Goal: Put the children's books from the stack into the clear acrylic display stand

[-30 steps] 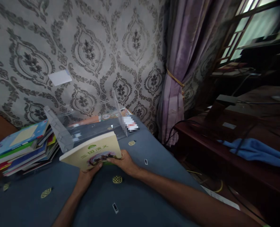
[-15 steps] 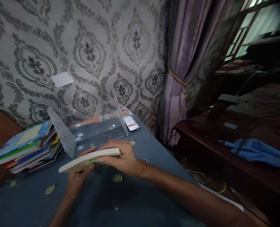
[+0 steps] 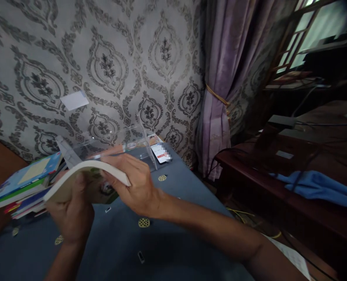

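Note:
A paperback book (image 3: 88, 185) is held up above the blue-grey table, its white page edge arched upward and its greenish cover facing me. My left hand (image 3: 72, 218) grips its left part, with the thumb pressed on the cover. Around the right end of the book, my right hand (image 3: 138, 181) is closed. Behind the book stands a clear acrylic rack (image 3: 146, 146), partly hidden by the book and hands. Left of my left hand lies a stack of books (image 3: 27, 177), with a light blue one on top.
A phone (image 3: 160, 153) lies by the rack's right side. The table (image 3: 185, 242) has a dark cloth with yellow dotted patterns. A purple curtain (image 3: 217, 78) hangs at the wall. On the right stands a dark red wooden desk (image 3: 249, 175) with a blue cloth (image 3: 316, 187) and cables.
Both hands have raised the book and moved it left. Its cover has tilted more toward me, and the book now bends in a stronger arch.

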Tool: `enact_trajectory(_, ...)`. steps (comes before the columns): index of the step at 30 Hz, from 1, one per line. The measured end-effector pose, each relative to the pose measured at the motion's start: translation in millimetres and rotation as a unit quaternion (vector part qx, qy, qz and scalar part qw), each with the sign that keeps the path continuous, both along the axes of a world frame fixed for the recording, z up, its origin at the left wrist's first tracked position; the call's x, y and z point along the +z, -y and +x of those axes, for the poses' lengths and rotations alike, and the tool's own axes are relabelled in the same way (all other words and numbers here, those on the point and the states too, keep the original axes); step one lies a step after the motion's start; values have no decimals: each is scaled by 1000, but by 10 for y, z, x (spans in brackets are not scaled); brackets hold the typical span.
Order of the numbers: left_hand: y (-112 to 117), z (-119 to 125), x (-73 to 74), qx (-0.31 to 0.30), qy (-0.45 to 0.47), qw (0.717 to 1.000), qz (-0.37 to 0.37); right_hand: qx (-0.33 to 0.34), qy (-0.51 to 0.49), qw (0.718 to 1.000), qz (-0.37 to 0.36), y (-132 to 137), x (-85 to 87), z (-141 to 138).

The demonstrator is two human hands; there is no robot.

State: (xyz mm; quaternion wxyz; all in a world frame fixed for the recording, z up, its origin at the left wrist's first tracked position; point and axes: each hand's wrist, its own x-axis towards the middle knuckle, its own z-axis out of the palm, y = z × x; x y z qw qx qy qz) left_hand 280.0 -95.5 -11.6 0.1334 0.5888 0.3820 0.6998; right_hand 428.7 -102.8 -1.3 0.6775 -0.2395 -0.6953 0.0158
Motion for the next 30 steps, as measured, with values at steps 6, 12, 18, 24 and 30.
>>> enact_trajectory(6,-306,222,-482,19,17,994,-107,-41,7,997,-70,-289,-629,-17)
enact_trajectory(12,-339,174,-533,-8,-15,990,-142,10,32,995,-90,-311,-729,55)
enact_trajectory(18,-350,-102,-342,-121,-138,953,-241,32,136,979,-149,-290,-626,337)
enact_trajectory(24,-398,-280,-274,-203,-220,907,-296,-67,286,927,-234,-249,-566,569)
enact_trajectory(30,-394,-270,-401,-186,-200,925,-264,-94,291,914,-267,-130,-597,556)
